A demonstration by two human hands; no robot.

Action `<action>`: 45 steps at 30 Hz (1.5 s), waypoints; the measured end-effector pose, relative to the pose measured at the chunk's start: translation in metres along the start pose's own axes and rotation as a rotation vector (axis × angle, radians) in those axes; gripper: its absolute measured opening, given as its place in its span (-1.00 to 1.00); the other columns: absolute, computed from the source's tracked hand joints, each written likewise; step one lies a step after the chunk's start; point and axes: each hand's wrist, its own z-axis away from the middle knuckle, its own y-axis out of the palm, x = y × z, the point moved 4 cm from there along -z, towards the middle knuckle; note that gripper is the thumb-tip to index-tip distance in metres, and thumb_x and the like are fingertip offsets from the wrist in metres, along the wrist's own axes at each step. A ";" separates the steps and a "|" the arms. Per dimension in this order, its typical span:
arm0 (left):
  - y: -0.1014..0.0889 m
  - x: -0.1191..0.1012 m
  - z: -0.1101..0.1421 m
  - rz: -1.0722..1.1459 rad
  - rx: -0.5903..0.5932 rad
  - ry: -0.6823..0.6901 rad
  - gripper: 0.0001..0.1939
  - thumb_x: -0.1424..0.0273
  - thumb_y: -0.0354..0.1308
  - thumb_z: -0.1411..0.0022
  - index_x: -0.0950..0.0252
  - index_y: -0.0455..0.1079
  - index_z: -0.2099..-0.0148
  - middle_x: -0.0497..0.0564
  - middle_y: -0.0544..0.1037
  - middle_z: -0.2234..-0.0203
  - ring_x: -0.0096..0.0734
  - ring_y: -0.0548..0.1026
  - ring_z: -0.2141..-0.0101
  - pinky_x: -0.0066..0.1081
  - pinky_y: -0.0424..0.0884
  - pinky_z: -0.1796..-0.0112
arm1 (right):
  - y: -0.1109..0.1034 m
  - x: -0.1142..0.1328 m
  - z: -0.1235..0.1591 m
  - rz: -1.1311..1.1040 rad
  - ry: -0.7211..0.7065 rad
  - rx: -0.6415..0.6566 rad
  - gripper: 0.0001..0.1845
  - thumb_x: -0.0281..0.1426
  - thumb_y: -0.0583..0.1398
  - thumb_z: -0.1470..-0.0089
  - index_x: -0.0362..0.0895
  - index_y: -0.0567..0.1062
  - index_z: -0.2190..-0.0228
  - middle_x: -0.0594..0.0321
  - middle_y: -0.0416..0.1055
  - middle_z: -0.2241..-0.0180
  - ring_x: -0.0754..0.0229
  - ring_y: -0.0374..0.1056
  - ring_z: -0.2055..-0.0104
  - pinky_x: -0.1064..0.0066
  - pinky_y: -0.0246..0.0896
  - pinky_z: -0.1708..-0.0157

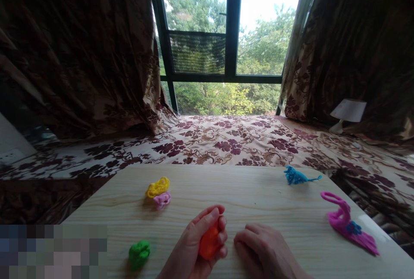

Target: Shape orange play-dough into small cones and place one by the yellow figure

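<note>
My left hand (197, 244) is curled around a bundle of orange yarn (208, 242) at the near edge of a pale wooden table (252, 192). My right hand (263, 251) rests beside it on the wood, knuckles up and fingers curled under; whether it holds anything is hidden. A green yarn bundle (139, 254) lies left of my left hand. Farther back on the left, a yellow bundle (157, 186) touches a light pink one (162, 199). A blue bundle (296, 177) with a loose tail lies at the far right. A magenta tassel (349, 224) with a blue knot lies near the right edge.
Beyond the table is a bed or bench covered in floral cloth (226, 141). Dark floral curtains (80, 54) hang on both sides of a window (223, 33) onto trees. A small white lamp (347, 113) stands at the right. A wall socket (13, 156) is at the far left.
</note>
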 end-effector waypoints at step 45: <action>0.007 0.009 0.001 -0.867 0.156 0.438 -0.84 0.44 -0.01 -0.15 0.31 0.38 0.26 0.04 0.50 0.39 -0.33 0.45 0.31 -0.38 0.35 0.21 | -0.012 0.006 -0.029 -0.382 0.169 -0.326 -0.72 -0.36 -0.03 -0.17 -0.11 0.41 0.17 0.13 0.29 0.16 0.18 0.28 0.12 0.38 0.26 0.15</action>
